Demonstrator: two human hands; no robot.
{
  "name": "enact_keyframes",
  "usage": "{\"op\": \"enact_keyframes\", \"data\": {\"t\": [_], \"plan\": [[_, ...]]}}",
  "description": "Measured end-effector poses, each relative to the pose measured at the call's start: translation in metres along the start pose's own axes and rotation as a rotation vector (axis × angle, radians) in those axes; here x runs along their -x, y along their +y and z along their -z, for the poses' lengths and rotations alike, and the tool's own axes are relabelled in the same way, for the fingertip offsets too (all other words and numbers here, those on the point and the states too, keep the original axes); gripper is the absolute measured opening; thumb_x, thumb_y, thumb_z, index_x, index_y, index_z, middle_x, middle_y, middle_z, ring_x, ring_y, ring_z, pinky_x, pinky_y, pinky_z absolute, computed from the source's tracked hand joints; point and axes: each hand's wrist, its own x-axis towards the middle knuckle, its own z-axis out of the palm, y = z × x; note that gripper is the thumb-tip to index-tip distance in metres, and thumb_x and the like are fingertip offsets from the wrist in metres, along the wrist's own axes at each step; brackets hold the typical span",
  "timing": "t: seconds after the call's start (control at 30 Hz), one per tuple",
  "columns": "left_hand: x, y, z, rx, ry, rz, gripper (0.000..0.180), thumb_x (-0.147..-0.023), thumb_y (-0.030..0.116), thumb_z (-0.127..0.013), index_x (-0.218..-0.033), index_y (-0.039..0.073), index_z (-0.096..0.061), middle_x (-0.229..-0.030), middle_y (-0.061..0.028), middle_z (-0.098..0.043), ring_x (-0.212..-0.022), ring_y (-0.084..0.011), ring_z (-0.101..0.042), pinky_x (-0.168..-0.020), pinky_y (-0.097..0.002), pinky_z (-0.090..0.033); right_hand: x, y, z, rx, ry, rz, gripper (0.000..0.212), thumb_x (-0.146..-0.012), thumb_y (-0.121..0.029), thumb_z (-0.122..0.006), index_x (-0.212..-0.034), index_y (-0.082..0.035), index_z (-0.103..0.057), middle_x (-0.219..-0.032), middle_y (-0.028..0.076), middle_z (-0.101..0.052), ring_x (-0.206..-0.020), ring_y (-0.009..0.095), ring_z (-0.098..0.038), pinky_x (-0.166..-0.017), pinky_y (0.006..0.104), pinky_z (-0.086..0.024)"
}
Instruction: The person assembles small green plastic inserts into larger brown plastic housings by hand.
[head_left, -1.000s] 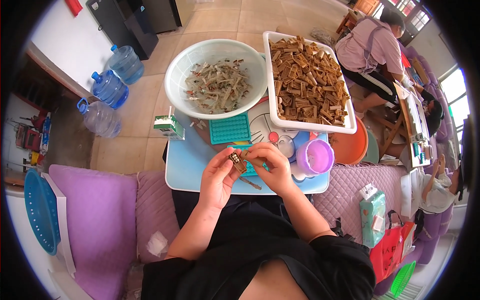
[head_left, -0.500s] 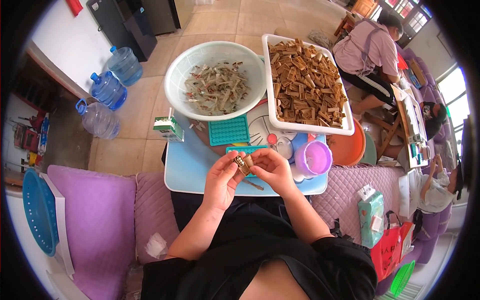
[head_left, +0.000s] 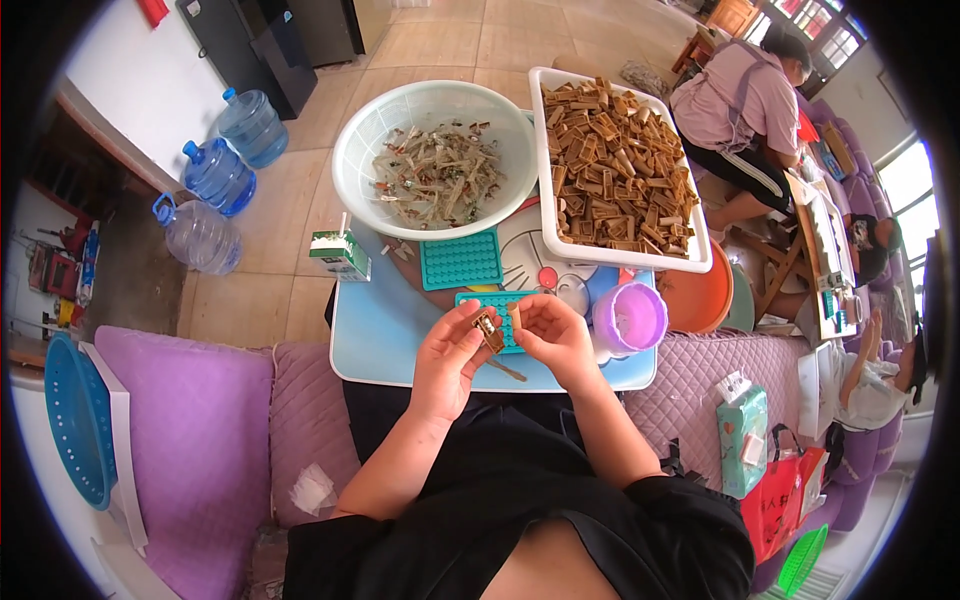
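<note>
Between the thumb and fingers of my left hand (head_left: 446, 362) is a small brown case (head_left: 490, 333) with shiny gold-coloured parts inside. My right hand (head_left: 558, 345) pinches a small tan rounded piece (head_left: 515, 317), held close beside the case but apart from it. Both hands are above the near part of a light blue table (head_left: 385, 355). Just beyond my fingers a teal studded tray (head_left: 478, 298) lies partly hidden, and a second teal tray (head_left: 460, 260) lies farther off. A thin brown stick-like piece (head_left: 507, 371) rests below my hands.
A pale basin (head_left: 345, 185) holds thin clear strips. Beside it, a white tray (head_left: 548, 215) is heaped with brown pieces. A purple tub (head_left: 630, 318) stands right, a green-white carton (head_left: 340, 256) left. Water jugs (head_left: 218, 180) stand on the floor. A person (head_left: 745, 100) sits at far right.
The tan piece has come away from the brown case, as my right hand shifted slightly right. My left hand keeps its hold on the case.
</note>
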Motion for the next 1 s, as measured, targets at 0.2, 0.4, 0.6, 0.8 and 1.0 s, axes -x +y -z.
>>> {"op": "enact_keyframes", "data": {"t": [0.2,0.4,0.6,0.8,1.0], "plan": [[0.001,-0.001,0.004,-0.165,0.058,-0.005,0.033,-0.089,0.001,-0.053,-0.122,0.003,-0.052,-0.123,-0.0097,-0.054,-0.110,-0.0204,-0.055,-0.094,-0.0360,-0.048,0.008,-0.008,-0.026,0.447,0.049,0.185,0.034,-0.074,0.007,-0.064,-0.106,0.001,-0.055,-0.090,0.004,-0.058,-0.085,0.011,-0.058,-0.079,0.0254,-0.048],[0.001,-0.004,0.005,-0.179,0.064,-0.007,0.034,-0.088,-0.001,-0.054,-0.122,0.003,-0.052,-0.124,-0.0093,-0.054,-0.110,-0.0198,-0.055,-0.092,-0.0347,-0.048,0.005,-0.004,-0.031,0.639,0.153,0.356,0.033,-0.069,0.003,-0.070,-0.099,-0.002,-0.059,-0.083,0.009,-0.060,-0.075,0.018,-0.062,-0.069,0.0282,-0.051],[0.001,-0.009,0.002,-0.210,0.014,-0.140,0.034,-0.086,-0.003,-0.058,-0.119,0.000,-0.054,-0.116,-0.0122,-0.059,-0.104,-0.0183,-0.058,-0.091,-0.0309,-0.047,0.008,-0.007,-0.038,0.708,0.129,0.345,0.031,-0.070,0.001,-0.071,-0.098,-0.002,-0.059,-0.082,0.009,-0.061,-0.075,0.020,-0.062,-0.069,0.0294,-0.052],[0.007,-0.011,0.001,-0.430,-0.041,-0.304,0.036,-0.086,-0.002,-0.059,-0.121,-0.002,-0.052,-0.116,-0.0142,-0.058,-0.105,-0.0175,-0.057,-0.092,-0.0312,-0.046,0.011,-0.003,-0.031,0.715,-0.017,0.308,0.027,-0.073,-0.003,-0.070,-0.098,0.000,-0.058,-0.083,0.012,-0.062,-0.076,0.024,-0.062,-0.069,0.0328,-0.050],[0.008,-0.005,-0.005,-0.462,-0.097,-0.266,0.038,-0.086,0.000,-0.060,-0.123,-0.003,-0.050,-0.116,-0.0162,-0.058,-0.109,-0.0205,-0.055,-0.096,-0.0342,-0.044,0.016,-0.006,-0.033,0.782,-0.065,0.282,0.022,-0.078,-0.003,-0.063,-0.098,0.002,-0.057,-0.087,0.015,-0.060,-0.079,0.033,-0.059,-0.068,0.0363,-0.049]]}}
